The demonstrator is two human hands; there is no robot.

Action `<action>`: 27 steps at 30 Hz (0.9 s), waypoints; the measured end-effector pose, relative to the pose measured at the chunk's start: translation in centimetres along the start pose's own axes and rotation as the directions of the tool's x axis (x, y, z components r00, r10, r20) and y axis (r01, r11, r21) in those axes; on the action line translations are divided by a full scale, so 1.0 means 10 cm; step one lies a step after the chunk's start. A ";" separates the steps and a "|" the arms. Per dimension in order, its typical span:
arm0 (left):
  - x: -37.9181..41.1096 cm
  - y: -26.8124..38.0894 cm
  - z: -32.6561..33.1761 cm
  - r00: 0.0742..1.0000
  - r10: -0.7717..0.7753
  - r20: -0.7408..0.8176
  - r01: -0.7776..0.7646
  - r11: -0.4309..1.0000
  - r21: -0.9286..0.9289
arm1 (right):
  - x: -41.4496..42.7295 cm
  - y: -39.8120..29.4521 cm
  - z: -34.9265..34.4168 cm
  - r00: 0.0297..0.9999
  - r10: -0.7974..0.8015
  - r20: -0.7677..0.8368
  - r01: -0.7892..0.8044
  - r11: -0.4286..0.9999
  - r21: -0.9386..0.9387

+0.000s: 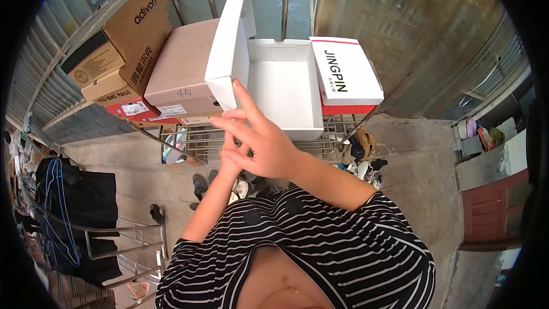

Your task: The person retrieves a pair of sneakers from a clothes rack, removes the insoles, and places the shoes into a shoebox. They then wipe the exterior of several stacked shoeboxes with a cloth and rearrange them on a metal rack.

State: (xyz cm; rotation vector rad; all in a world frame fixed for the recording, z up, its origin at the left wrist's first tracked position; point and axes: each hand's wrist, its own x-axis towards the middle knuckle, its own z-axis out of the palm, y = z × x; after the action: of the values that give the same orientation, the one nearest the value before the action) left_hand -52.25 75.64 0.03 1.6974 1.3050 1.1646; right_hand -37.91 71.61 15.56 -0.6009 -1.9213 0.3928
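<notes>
A white cardboard shoebox [281,90] stands open on a metal rack, with its bare inside showing. Its white lid [227,38] is raised on edge along the left side. My right hand [261,141] is in front of the lid's lower corner, fingers spread, the index fingertip at the lid's edge; whether it presses on the lid is unclear. My left hand [231,156] is behind and below the right one, close against it or touching. Much of the left hand is hidden, so its grip does not show.
Left of the open box stand a large pinkish box [182,60] and stacked brown shoeboxes [141,30]. A white-lidded red box [347,73] adjoins it on the right. Shoes [364,171] lie below the metal rack [206,137]. Dark clothes [96,197] and blue hangers [55,206] hang at left.
</notes>
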 end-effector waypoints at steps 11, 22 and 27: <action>-0.53 0.16 0.50 0.876 -0.327 -0.355 0.276 0.943 -0.188 | -0.89 0.48 -1.12 0.848 0.500 -0.174 -0.494 0.866 0.082; -3.02 -0.25 0.28 0.246 -0.879 -0.409 -0.045 0.411 -0.910 | -1.74 1.28 -1.41 0.733 0.668 0.130 -0.680 0.725 0.106; -4.10 0.01 -0.03 0.033 -0.944 -0.329 -0.303 0.304 -0.903 | -1.57 1.07 -1.03 0.910 0.398 -0.111 -0.376 0.909 0.178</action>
State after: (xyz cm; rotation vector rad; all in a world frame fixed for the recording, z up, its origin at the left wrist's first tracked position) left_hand -56.27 36.00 -9.60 -0.7091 1.1802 2.0439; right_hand -20.72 71.48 2.39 -0.8890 -1.6106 0.7234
